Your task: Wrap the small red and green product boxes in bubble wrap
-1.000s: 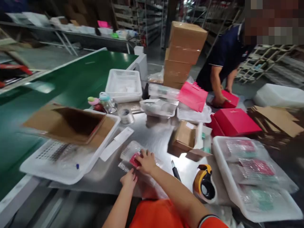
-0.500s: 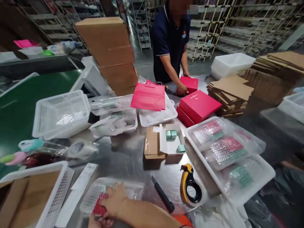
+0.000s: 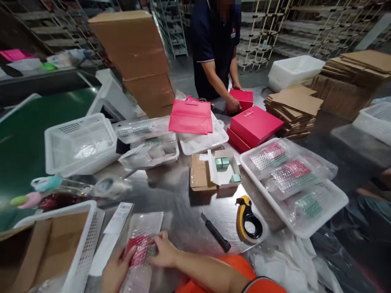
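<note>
A bubble-wrapped package [image 3: 141,248] with something red showing through the clear wrap lies on the metal table at the front, its long side pointing away from me. My left hand [image 3: 116,266] grips its left edge, thumb over the red part. On the opposite edge, the fingers of my right hand [image 3: 165,251] are bent round the wrap. Close by on the left is a long white paper slip [image 3: 111,236]. To the right lie a black cutter knife [image 3: 217,236] and a yellow-and-black tape dispenser [image 3: 248,221].
A tray [image 3: 330,207] of bubble-wrapped packs stands right. A small white box [image 3: 226,176] with green boxes sits mid-table. White baskets [image 3: 79,144] and a cardboard-filled basket [image 3: 87,232] are left. Across the table, a person [image 3: 215,53] holds a red box [image 3: 242,97].
The package has turned from lying crosswise to pointing away from me. My right hand has moved off its top to the right edge; my left hand now holds the left edge.
</note>
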The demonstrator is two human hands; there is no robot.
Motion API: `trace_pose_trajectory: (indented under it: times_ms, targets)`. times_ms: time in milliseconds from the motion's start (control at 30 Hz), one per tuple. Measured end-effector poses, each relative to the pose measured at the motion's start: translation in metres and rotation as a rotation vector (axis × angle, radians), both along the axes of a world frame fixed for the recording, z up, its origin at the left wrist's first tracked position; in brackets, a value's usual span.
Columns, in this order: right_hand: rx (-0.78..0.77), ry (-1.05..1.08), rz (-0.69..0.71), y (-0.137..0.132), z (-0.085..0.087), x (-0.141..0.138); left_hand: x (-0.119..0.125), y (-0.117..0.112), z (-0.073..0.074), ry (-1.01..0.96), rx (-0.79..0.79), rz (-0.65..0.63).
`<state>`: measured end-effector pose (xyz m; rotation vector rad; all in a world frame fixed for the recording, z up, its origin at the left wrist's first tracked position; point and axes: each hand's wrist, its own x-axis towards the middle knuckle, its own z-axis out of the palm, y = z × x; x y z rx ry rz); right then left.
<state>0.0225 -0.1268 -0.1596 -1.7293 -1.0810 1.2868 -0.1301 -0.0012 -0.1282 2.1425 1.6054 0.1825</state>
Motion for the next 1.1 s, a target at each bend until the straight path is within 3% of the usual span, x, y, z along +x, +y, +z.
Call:
trace_pose_trajectory:
  times_ms: [67, 167, 267, 333, 433, 500, 600, 667, 900, 1100]
  targets:
    - [-0.023, 0.047, -0.044, -0.014, 0.002, -0.002, 0.007, 0.0, 0.0, 0.005, 0.071, -0.184]
    - [0.032, -0.041, -0.049, -0.046, 0.016, 0.017, 0.018, -0.028, -0.005, 0.05, 0.216, -0.366]
    - [0.052, -0.294, -0.246, -0.1, 0.033, 0.06, 0.022, -0.069, -0.011, 0.154, 0.341, -0.35]
    - [0.016, -0.514, -0.478, -0.144, 0.04, 0.098, 0.024, -0.09, -0.014, 0.212, 0.384, -0.339]
    - [-0.11, -0.903, -0.651, -0.204, 0.037, 0.153, 0.026, -0.099, -0.013, 0.243, 0.418, -0.354]
    - [-0.291, -1.017, -0.642, -0.229, 0.029, 0.173, 0.026, -0.096, -0.009, 0.237, 0.427, -0.373]
    - [-0.572, -1.068, -0.559, -0.241, 0.016, 0.177, 0.021, -0.089, -0.003, 0.214, 0.435, -0.417]
    - [-0.653, -1.098, -0.476, -0.237, 0.011, 0.172, 0.018, -0.087, -0.001, 0.216, 0.446, -0.442]
    - [-0.685, -1.074, -0.362, -0.223, 0.023, 0.174, 0.019, -0.092, -0.011, 0.192, 0.606, -0.418]
    - [-0.684, -0.902, -0.534, -0.247, 0.047, 0.165, 0.012, -0.089, -0.019, 0.086, 0.697, -0.415]
